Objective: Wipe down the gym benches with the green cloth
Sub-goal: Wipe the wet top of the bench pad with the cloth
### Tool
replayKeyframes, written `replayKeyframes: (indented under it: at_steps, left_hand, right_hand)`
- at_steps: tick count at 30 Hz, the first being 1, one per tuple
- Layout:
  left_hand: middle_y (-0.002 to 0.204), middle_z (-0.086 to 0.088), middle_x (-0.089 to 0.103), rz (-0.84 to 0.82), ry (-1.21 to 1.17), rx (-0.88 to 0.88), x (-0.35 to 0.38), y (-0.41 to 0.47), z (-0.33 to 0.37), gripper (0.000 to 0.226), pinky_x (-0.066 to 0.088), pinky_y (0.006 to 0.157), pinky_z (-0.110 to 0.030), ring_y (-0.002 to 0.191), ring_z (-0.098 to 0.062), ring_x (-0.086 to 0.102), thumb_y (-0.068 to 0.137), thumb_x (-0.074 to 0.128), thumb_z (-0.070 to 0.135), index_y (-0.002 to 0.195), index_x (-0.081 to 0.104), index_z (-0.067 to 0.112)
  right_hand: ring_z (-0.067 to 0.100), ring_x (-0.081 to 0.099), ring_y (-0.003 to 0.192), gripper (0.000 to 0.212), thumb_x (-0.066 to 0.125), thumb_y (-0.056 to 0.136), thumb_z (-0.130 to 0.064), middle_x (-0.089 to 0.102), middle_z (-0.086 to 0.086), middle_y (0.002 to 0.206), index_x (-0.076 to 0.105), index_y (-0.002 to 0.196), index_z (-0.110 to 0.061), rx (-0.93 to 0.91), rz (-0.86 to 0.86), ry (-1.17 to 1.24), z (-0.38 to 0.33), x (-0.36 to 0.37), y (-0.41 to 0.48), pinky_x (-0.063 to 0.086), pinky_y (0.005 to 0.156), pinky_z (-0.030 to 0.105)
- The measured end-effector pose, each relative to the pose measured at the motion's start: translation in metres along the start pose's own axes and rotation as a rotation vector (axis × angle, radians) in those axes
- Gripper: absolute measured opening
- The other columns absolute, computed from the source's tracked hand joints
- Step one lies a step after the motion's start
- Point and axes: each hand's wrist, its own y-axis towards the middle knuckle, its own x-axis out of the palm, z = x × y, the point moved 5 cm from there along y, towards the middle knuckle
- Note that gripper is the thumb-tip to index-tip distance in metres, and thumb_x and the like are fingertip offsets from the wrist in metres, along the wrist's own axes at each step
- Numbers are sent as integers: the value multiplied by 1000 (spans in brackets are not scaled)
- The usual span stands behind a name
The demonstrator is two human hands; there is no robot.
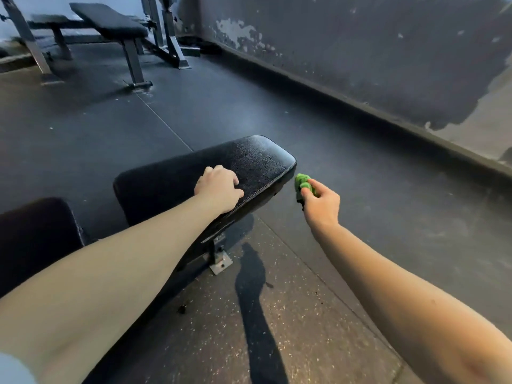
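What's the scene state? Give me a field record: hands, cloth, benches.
left hand: rests on top of the near bench pad, holds nothing
right hand: holds the green cloth
green cloth: bunched, beside the pad's right edge, off its top; contact with the pad unclear
second pad: lower left, a gap between it and the near bench pad
far bench: background, top left, no hand on it
floor: dark rubber mats
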Motion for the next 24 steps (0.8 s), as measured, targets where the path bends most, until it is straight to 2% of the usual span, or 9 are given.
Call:
replayKeyframes:
  at_steps: [1, 3, 6, 11, 15, 19, 22, 24]
  left_hand:
    - [128, -4, 57, 19, -22, 12, 2, -2, 2, 30, 43, 102, -42, 130, -27, 42, 91, 69, 39, 120, 69, 27]
    - [123, -3, 59, 45, -27, 20, 7, -6, 7, 24, 44, 101, -41, 127, -27, 45, 90, 70, 39, 111, 71, 27]
    - [121, -2, 57, 57, 9, 8, 16, -10, 11, 25, 46, 99, -42, 125, -26, 46, 91, 70, 42, 110, 71, 26]
    - [122, 3, 59, 97, 102, 14, 21, -14, 15, 30, 49, 96, -45, 126, -24, 46, 91, 69, 43, 118, 71, 28]
    - [123, 5, 61, 125, 154, 15, 23, -14, 19, 32, 48, 95, -41, 125, -23, 48, 93, 65, 43, 122, 68, 30]
    - [126, 7, 56, 122, 193, 23, 27, -13, 17, 35, 46, 99, -43, 125, -23, 46, 95, 60, 46, 126, 67, 32]
    - [125, 7, 55, 110, 234, 39, 26, -11, 17, 33, 47, 97, -42, 123, -24, 47, 96, 59, 47, 124, 67, 34]
    - [124, 7, 54, 95, 258, 43, 25, -9, 18, 32, 47, 95, -41, 122, -24, 47, 96, 58, 48, 122, 68, 34]
  right_hand:
    - [15, 68, 97, 45, 66, 90, -14, 71, -1, 111, 65, 135, -16, 27, 43, 68, 2, 1, 2, 56, 90, 34]
    - [17, 67, 106, 58, 70, 89, -10, 69, 2, 122, 54, 145, -10, 100, 103, 195, 9, 8, 4, 54, 101, 38]
    - [22, 73, 99, 43, 71, 87, -12, 74, 4, 113, 64, 129, -13, 149, 152, 385, 20, 22, 13, 58, 96, 48]
    - [16, 70, 100, 37, 73, 88, -14, 70, -2, 110, 66, 124, -16, 173, 183, 574, 27, 37, 29, 59, 95, 41]
    - [16, 70, 101, 33, 74, 87, -15, 71, -3, 109, 68, 120, -18, 153, 144, 566, 33, 45, 37, 59, 93, 35]
    - [17, 67, 108, 35, 75, 89, -20, 68, 2, 123, 71, 124, -18, 155, 91, 495, 32, 55, 53, 56, 88, 21]
    - [16, 66, 109, 31, 74, 87, -21, 68, -1, 120, 74, 118, -20, 164, 111, 449, 33, 66, 46, 52, 102, 31]
    - [14, 63, 107, 27, 75, 88, -17, 66, -2, 116, 74, 115, -17, 129, 90, 411, 38, 75, 20, 47, 100, 25]
